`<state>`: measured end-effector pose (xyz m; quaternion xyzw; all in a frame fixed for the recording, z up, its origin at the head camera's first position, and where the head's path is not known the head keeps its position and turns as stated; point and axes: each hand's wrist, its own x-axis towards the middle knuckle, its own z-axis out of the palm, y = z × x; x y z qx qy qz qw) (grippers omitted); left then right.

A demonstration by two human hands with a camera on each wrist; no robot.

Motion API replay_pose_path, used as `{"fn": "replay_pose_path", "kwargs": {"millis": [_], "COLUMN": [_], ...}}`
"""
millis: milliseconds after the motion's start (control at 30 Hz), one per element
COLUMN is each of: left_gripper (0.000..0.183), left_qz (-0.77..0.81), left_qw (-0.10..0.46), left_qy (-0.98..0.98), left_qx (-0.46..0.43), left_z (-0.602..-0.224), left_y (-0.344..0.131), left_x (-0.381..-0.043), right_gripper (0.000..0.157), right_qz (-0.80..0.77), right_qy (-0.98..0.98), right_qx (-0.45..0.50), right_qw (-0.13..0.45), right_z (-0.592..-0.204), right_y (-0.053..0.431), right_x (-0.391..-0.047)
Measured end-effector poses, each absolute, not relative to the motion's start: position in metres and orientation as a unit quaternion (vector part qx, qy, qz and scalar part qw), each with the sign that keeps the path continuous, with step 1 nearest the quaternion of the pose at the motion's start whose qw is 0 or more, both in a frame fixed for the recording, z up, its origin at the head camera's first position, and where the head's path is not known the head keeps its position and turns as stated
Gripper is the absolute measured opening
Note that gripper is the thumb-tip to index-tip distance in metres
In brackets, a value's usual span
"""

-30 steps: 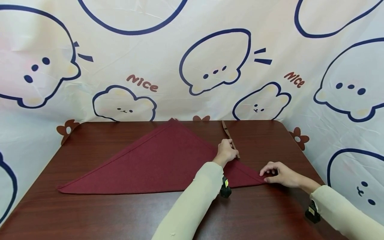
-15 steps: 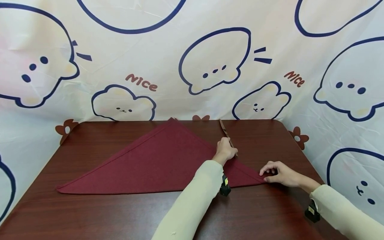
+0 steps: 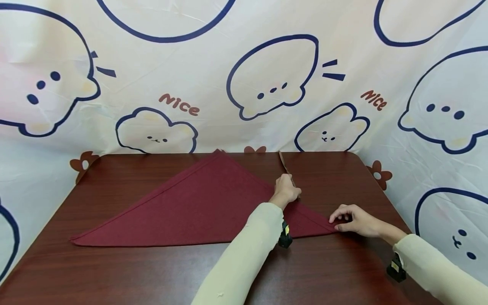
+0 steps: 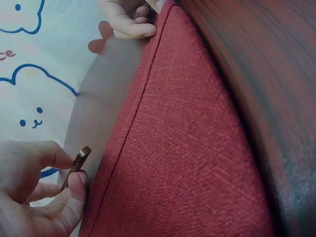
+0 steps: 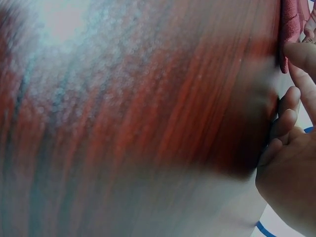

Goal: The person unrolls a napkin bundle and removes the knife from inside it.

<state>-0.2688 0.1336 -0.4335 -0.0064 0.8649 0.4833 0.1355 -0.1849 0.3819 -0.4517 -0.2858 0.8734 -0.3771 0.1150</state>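
A maroon cloth (image 3: pixel 190 212), folded into a wide triangle, lies flat with its peak at the table's far edge. My left hand (image 3: pixel 286 189) pinches the near end of a slim bronze-coloured knife (image 3: pixel 282 161), beside the cloth's right slanted edge. In the left wrist view, thumb and fingers grip the knife's end (image 4: pixel 78 165), a small gap from the cloth's hem. The knife's far part reaches the table's back edge in the head view. My right hand (image 3: pixel 356 220) pinches the cloth's right corner between thumb and fingers; the corner's tip is hidden there.
The dark wooden table (image 3: pixel 152 271) has rounded far corners. A cream curtain (image 3: pixel 213 76) with cartoon drawings hangs behind it and along both sides. Each wrist wears a small black camera, and the left forearm crosses over the cloth's near edge.
My left hand and the knife have shifted slightly left and away. The right hand stays at the cloth's corner, and the cloth keeps its shape.
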Motion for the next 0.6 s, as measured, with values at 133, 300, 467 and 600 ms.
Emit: {"fn": "replay_pose_path", "kwargs": {"millis": [133, 300, 467, 600], "left_gripper": [0.061, 0.059, 0.058, 0.059], "left_qz": [0.479, 0.468, 0.424, 0.394], "left_qw": [0.135, 0.135, 0.116, 0.093], "left_qy": [0.867, 0.873, 0.897, 0.913], "left_qx": [0.001, 0.015, 0.041, 0.054], "left_z": [-0.4329, -0.434, -0.4383, -0.4419], "left_y": [0.1325, 0.1324, 0.1333, 0.135], "left_x": [-0.2669, -0.2675, -0.2667, -0.2653], "right_gripper": [0.013, 0.012, 0.012, 0.012], "right_qz": [-0.381, -0.377, -0.376, -0.379], "right_qy": [0.871, 0.875, 0.875, 0.872], "right_qx": [-0.288, -0.281, -0.281, -0.285], "right_qw": [0.113, 0.117, 0.12, 0.119], "right_z": [-0.4522, -0.4532, -0.4526, -0.4522], "right_y": [0.3817, 0.383, 0.3835, 0.3829], "right_x": [-0.1851, -0.1866, -0.1865, -0.1859]}}
